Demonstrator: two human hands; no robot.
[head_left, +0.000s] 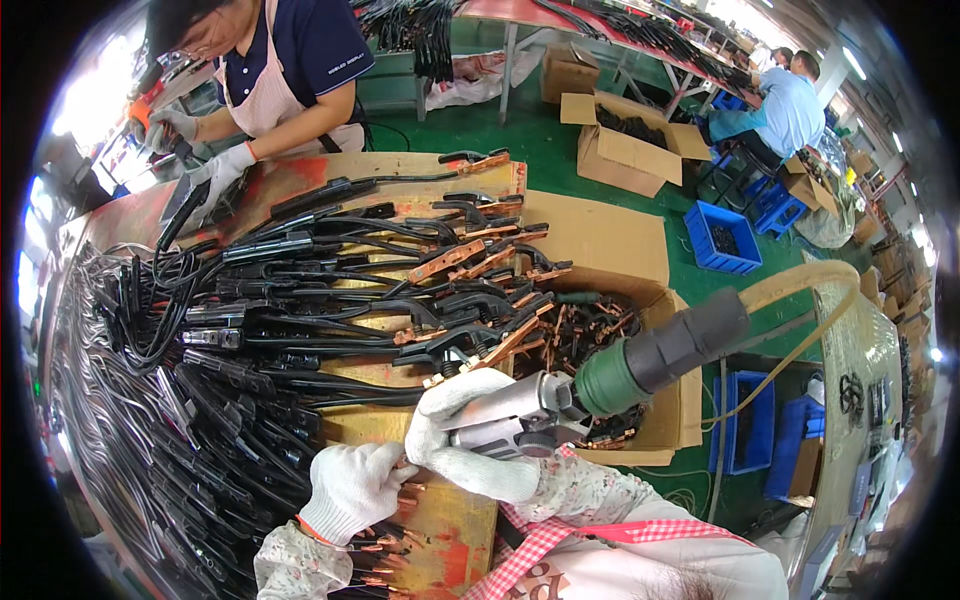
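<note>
At the worktop's (450, 540) right edge, the right hand (430, 435) clasps a power tool (515, 415); the left hand (350, 487) pinches a copper end (404, 466). Clamp-tipped leads (450, 258) look done; nearer copper tips (395, 550) seem left.

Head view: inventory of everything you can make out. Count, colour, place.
Table: 1, yellow/red, left and centre
Cables: many, black, heaped on table
Clamps: many, black and copper, table's right side
Power tool: 1, silver/green/black, centre
Hose: 1, tan, tool's far end
Cardboard boxes: several, brown, centre to upper right
Bins: at least 2, blue, right
Rear table: 1, red, top
Co-workers: at least 2, dark-blue and light-blue tops, upper left/right
Distant clutter: uncountable
Left grip: 1, white-gloved, lower centre; pinched item unclear
Right grip: 1, white-gloved, around tool
</note>
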